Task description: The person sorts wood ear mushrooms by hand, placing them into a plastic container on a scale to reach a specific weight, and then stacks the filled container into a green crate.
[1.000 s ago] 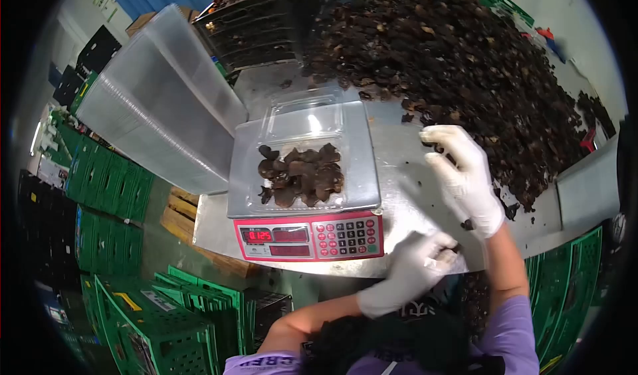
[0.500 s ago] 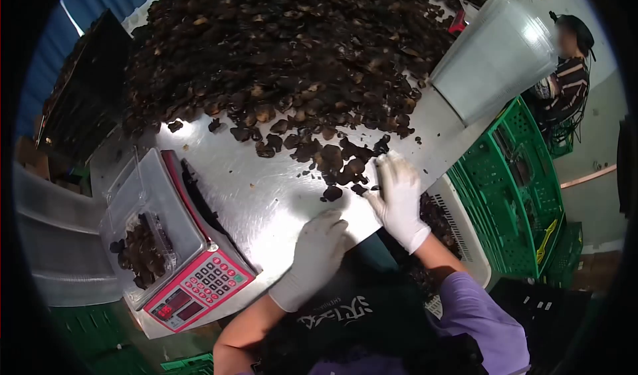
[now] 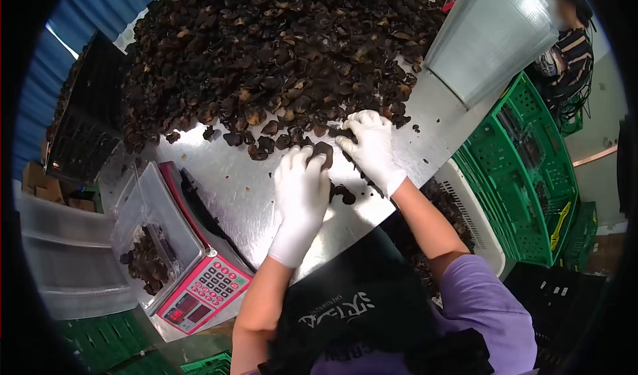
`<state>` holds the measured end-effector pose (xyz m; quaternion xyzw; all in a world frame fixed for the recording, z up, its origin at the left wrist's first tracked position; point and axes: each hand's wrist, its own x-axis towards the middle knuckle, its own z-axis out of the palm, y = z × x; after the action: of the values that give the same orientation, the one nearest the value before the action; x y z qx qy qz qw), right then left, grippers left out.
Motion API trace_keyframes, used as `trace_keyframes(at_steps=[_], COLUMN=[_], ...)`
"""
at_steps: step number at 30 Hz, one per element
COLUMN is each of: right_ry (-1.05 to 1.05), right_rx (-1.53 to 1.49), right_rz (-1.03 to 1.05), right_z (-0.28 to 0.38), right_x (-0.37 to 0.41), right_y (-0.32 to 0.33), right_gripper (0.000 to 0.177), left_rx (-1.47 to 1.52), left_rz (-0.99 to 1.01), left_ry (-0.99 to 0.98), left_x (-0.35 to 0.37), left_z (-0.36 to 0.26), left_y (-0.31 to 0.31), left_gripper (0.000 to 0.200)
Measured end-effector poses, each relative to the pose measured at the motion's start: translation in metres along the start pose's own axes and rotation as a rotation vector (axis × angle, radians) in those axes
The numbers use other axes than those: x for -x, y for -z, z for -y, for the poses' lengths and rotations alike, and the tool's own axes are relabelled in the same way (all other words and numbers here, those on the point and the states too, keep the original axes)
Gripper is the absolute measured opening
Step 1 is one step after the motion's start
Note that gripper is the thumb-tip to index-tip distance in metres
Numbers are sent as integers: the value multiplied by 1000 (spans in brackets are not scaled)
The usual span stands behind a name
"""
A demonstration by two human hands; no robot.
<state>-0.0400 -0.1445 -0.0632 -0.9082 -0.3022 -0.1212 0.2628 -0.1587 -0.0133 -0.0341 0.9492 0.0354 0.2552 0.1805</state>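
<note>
A big heap of dark dried mushrooms (image 3: 279, 49) covers the far part of a steel table (image 3: 252, 195). My left hand (image 3: 300, 192), in a white glove, lies flat with its fingers spread over loose mushroom pieces (image 3: 322, 150) at the heap's near edge. My right hand (image 3: 371, 148), also gloved, rests beside it on the same loose pieces, fingers curled over them. At the left a red electronic scale (image 3: 203, 292) carries a clear plastic box (image 3: 143, 242) partly filled with mushrooms.
A stack of clear plastic boxes (image 3: 495, 36) lies at the table's far right. Green crates (image 3: 531, 176) and a white basket (image 3: 468, 222) stand to the right. Another person (image 3: 571, 43) is at the top right. More clear boxes (image 3: 60, 255) lie at the left.
Both hands moved up from the table's near edge to the loose mushrooms at the heap's foot. The view had swung from the scale to the heap.
</note>
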Motion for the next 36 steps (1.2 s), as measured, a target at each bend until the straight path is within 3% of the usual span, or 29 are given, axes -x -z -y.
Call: trace_keyframes(at_steps=[2,4,7,8,9,11,13,15,17,18,21,23,25,27,28,29,32,34,35,36], right_ry=[-28,-48,-522,-588,-602,-584,-594,-577,-258,-220,-124,-169,-279,-529,-531,-533,-476,-451,-438,-420], right_rx=[-141,-384,-1386,-1492,-1596,-1598,-1328,-1224,-426,-247,-116,-244,-563,-1344,-1466,-1588,-1776,-1791,-1818,-1832], right_rz=[-151,-343,-117,-38,-94,-48,105,145,162,251,235,192,131,152,112,71,88,143,155,189], right_z=[-4,-6,-11,-15,-16,-29,-25,-13,-2,2,-1,2,-1,-2,-7,-13,-37,-40,-41,-41], right_x=[-3,0,11,11,12,17,23,24,26,20,22,23,22,18,15,11,3,-9,-15,-21], right_y=[3,19,54,69,72,66,62,51,40,39,21,25,30,41,42,43,25,27,29,31], right_gripper=[19,10,12,20,22,20,14,9,25,29,27,20,13,9,6,3,22,39,48,54], left_rx=[-43,-285,-194,-106,30,463,1134,1528,1763,1814,1690,1398,861,130,-29,-196,-330,59,54,398], left_rz=[10,102,88,79,31,-138,-80,-15,-25,-30,20,133,185,218,250,422,378,263,258,222], left_ry=[-39,-85,-118,-73,-5,194,584,733,678,681,671,664,575,230,120,144,127,157,154,291], left_x=[-17,-30,-40,-43,-44,-43,-38,-30,-17,-12,3,6,3,-6,-9,-16,-19,-22,-24,-25], left_z=[5,8,16,17,12,12,21,31,39,39,38,35,14,2,0,-5,-1,-3,0,5], left_y=[-19,-32,-39,-38,-28,-13,6,30,39,43,42,33,24,9,1,-7,-29,-15,-10,-4], left_gripper=[27,28,25,19,15,11,13,25,35,41,27,12,16,19,22,25,21,11,11,8])
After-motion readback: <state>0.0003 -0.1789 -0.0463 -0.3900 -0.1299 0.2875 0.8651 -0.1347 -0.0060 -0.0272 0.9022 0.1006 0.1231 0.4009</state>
